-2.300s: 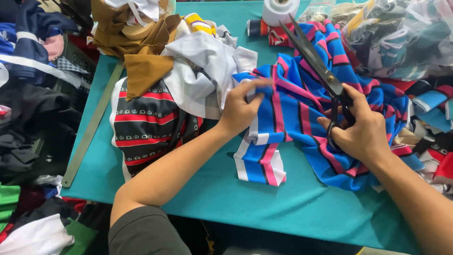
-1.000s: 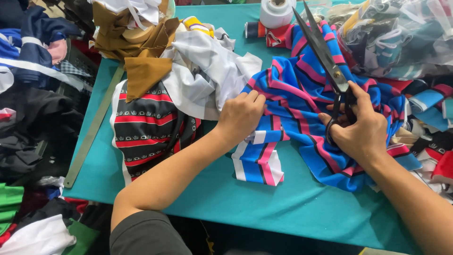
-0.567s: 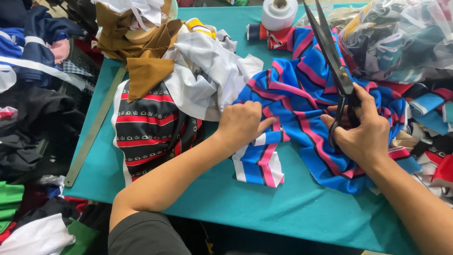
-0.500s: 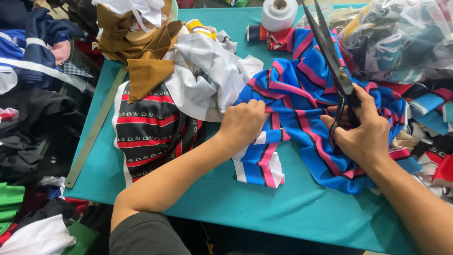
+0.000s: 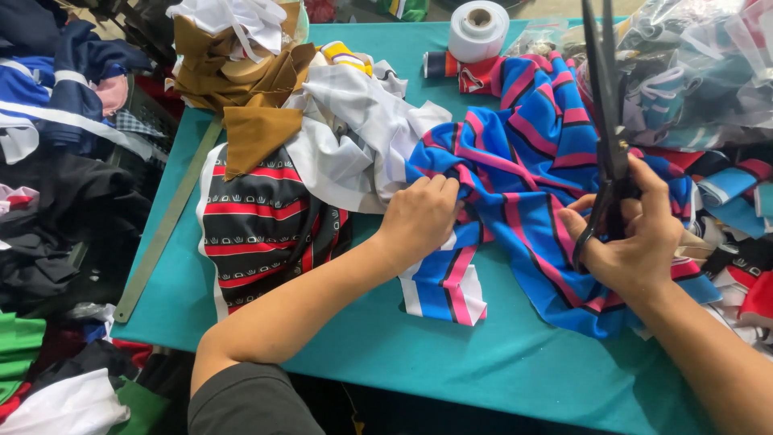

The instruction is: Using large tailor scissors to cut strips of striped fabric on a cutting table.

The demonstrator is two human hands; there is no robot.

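Fabric covers most of the teal table (image 5: 338, 354), and the cutting looks partly done, judged from how things lie. At the far left a long metal ruler (image 5: 165, 229) lies along the table edge. Beside it a black panel with red stripes (image 5: 262, 225) lies flat, with brown scraps (image 5: 250, 89) and a crumpled white-grey cloth (image 5: 362, 141) heaped at its far side; these read as pieces set aside. A short striped strip (image 5: 447, 286) hangs near the middle, just under the left hand, and I cannot tell whether it is cut free. The big blue garment with pink and black stripes (image 5: 531, 153) lies bunched from the middle to the right and appears mostly whole, so most of the work on it seems left.

The left hand (image 5: 419, 217) is curled down, fingers bunched together, pinching a fold at the garment's left edge. The right hand (image 5: 632, 242) is closed around the handles of large black scissors (image 5: 605, 113), thumb and fingers through the loops. The blades point upright and away, drawn together, above the cloth rather than in it. The heel of this hand rests on the garment's near right part.

A white tape roll (image 5: 478, 28) stands at the far edge, and bagged fabric (image 5: 700, 72) piles at the far right.
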